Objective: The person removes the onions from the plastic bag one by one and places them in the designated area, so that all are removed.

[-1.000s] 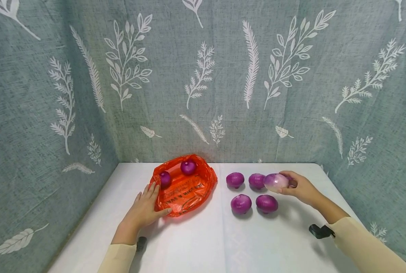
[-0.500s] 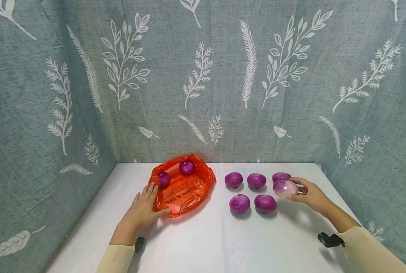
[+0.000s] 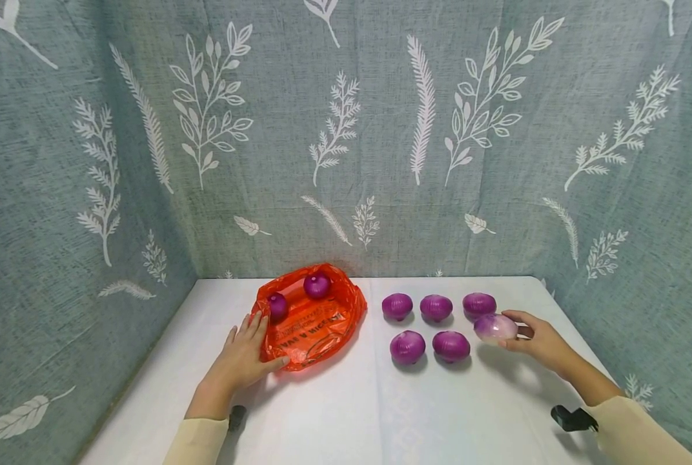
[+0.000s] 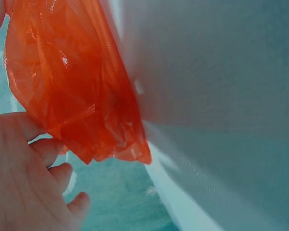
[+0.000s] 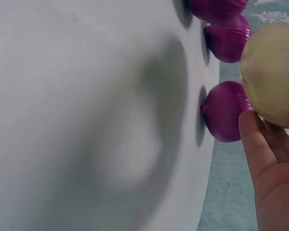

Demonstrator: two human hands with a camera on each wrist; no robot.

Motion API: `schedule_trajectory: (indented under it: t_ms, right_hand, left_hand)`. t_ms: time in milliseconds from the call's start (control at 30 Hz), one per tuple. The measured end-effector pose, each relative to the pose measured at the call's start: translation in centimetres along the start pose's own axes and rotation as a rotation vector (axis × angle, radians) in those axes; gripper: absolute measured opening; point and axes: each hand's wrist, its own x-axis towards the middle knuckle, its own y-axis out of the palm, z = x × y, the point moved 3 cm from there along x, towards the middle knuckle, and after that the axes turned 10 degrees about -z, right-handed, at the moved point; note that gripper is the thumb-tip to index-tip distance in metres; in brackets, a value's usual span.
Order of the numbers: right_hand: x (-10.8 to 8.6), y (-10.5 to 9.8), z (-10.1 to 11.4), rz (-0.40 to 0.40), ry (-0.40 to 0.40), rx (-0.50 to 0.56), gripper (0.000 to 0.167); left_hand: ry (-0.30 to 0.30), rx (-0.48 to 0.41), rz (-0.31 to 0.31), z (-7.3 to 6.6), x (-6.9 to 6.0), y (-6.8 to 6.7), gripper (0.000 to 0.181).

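In the head view, my right hand [image 3: 539, 337] holds a glossy round purple-and-white vegetable [image 3: 496, 328], turnip-like, between thumb and fingertips. It hangs over the table, and its pale side [image 5: 272, 74] faces the right wrist camera. Behind and left of it, purple onions stand in two rows, among them a back-row onion [image 3: 479, 305] and a front-row onion [image 3: 451, 347]. My left hand [image 3: 243, 355] lies spread against the left side of an open red plastic bag [image 3: 317, 323], thumb at its front rim. Inside the bag are two purple onions, one at the back [image 3: 317, 285] and one at the left [image 3: 277, 307].
A white-covered table [image 3: 346, 413] carries everything. Grey-green leaf-patterned cloth [image 3: 375, 142] hangs behind it and along both sides. Onions occupy the right half of the table, with the bag to their left.
My right hand has moved right and nearer to me with the purple-and-white vegetable, uncovering the onion at the back right. My left hand stays at the bag.
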Motion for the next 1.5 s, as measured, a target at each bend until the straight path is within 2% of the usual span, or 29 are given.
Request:
schedule_trajectory:
  t_ms: [167, 467, 700, 1000, 1167, 1500]
  right_hand:
    - [-0.6, 0.0, -0.3, 0.000, 0.021, -0.047, 0.071]
    - [-1.3, 0.0, -1.3, 0.008, 0.032, -0.037, 0.071]
    - [-1.5, 0.0, -2.0, 0.008, 0.027, -0.064, 0.072]
    - [-1.6, 0.4, -2.5, 0.013, 0.062, -0.072, 0.074]
    - [-1.7, 0.5, -2.7, 0.011, 0.069, -0.082, 0.076]
    - [-2.0, 0.7, -2.8, -0.007, 0.084, -0.107, 0.079]
  left_hand:
    - [0.015, 0.014, -0.018, 0.0, 0.0, -0.1, 0.111]
    - [0.020, -0.003, -0.025, 0.1, -0.1, 0.0, 0.111]
    - [0.011, 0.003, -0.016, 0.1, -0.1, 0.0, 0.112]
    - [0.009, 0.003, -0.005, 0.1, -0.1, 0.0, 0.112]
    - [0.017, -0.002, -0.016, 0.2, -0.1, 0.1, 0.111]
    - [0.000, -0.001, 0.005, 0.4, 0.0, 0.1, 0.113]
